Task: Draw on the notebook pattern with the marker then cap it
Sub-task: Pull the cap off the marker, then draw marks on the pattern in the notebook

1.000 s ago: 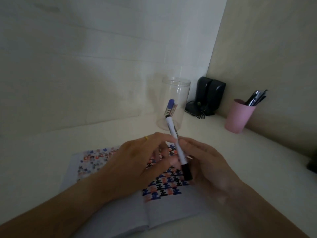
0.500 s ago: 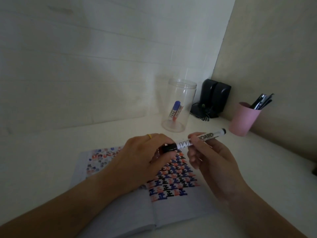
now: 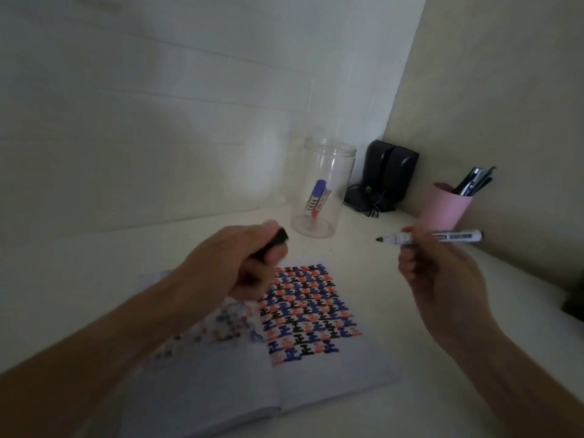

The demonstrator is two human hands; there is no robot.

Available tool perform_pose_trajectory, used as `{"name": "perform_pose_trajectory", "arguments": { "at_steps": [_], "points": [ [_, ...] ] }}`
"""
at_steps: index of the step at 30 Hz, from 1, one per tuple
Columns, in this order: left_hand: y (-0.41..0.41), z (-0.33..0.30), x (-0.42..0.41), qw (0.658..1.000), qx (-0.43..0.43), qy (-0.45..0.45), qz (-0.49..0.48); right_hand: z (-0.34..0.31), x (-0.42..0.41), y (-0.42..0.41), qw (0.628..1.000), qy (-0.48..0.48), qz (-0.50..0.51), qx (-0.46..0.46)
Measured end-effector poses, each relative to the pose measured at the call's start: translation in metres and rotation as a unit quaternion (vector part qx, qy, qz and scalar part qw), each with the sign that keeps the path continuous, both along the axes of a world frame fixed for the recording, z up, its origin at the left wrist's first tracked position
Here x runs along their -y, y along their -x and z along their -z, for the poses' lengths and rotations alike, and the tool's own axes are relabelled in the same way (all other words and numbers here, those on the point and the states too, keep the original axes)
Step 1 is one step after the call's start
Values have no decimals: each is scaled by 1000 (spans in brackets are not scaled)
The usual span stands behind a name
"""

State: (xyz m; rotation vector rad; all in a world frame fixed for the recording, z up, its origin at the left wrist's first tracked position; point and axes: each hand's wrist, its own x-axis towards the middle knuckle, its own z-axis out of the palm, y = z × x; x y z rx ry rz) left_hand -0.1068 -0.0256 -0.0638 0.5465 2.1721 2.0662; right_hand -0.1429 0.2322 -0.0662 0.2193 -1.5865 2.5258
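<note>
An open notebook (image 3: pixel 319 384) lies on the desk, its right page filled with a blue, red and black pattern (image 3: pixel 308 311). My right hand (image 3: pixel 442 279) holds a white marker (image 3: pixel 442 238) level above the desk, its bare black tip pointing left. My left hand (image 3: pixel 240 263) is closed around the black cap (image 3: pixel 278 240), above the notebook's upper left part. Cap and marker are apart, with a wide gap between them.
A clear plastic jar (image 3: pixel 325 188) with two markers inside stands behind the notebook. A black speaker (image 3: pixel 387 173) sits in the corner. A pink cup (image 3: pixel 444 207) of pens stands at the right, just behind the marker. A dark object (image 3: pixel 573 303) lies at the right edge.
The cap has come off the marker. My left hand pulled left with the cap, my right hand moved right with the marker, and the two hands are now well apart.
</note>
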Motion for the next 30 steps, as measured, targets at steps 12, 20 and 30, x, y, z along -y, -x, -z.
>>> {"name": "perform_pose_trajectory", "arguments": {
  "at_steps": [12, 20, 30],
  "points": [
    [6, 28, 4, 812, -351, 451, -114, -1, 16, -22, 958, -280, -40, 50],
    [11, 34, 5, 817, -337, 456, -105, 24, 5, -54, 944, -330, -23, 10],
    [12, 33, 4, 818, -339, 454, -98, 30, 1, -54, 921, -386, -32, -34]
  ]
}}
